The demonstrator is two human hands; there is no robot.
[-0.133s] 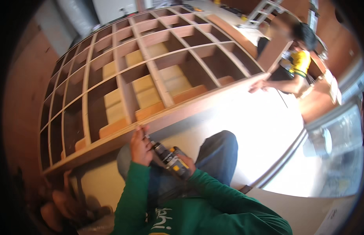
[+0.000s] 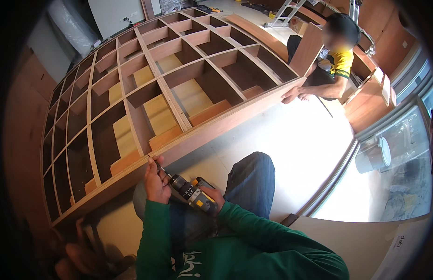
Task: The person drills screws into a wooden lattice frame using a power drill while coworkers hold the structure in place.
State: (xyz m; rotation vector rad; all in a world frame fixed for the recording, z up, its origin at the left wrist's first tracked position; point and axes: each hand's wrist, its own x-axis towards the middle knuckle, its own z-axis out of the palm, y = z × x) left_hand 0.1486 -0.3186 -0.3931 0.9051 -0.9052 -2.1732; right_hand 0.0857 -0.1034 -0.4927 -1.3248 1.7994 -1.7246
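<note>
My right hand [image 2: 215, 198] grips a black and grey cordless drill [image 2: 187, 189] with yellow parts by its handle. Its bit points up and left at the near side board [image 2: 216, 125] of a large wooden grid frame [image 2: 178, 103]. Close by that board's top edge, the fingertips of my left hand [image 2: 156, 184] are pinched together at the end of the bit. Whatever small thing they hold is hidden. Over my bent knees, both forearms reach forward in green sleeves.
At the right, another person in a yellow shirt [image 2: 343, 64] has a hand [image 2: 295, 94] at the frame's corner. A ladder [image 2: 285, 13] stands at the back. Beyond the glass door at right is a white bucket [image 2: 374, 154]. Dark, blurred objects lie lower left.
The view has shifted, so the frame, my hands and the other person appear slightly farther left. The picture is sharper. My grip on the drill and my left hand's pinch look the same.
</note>
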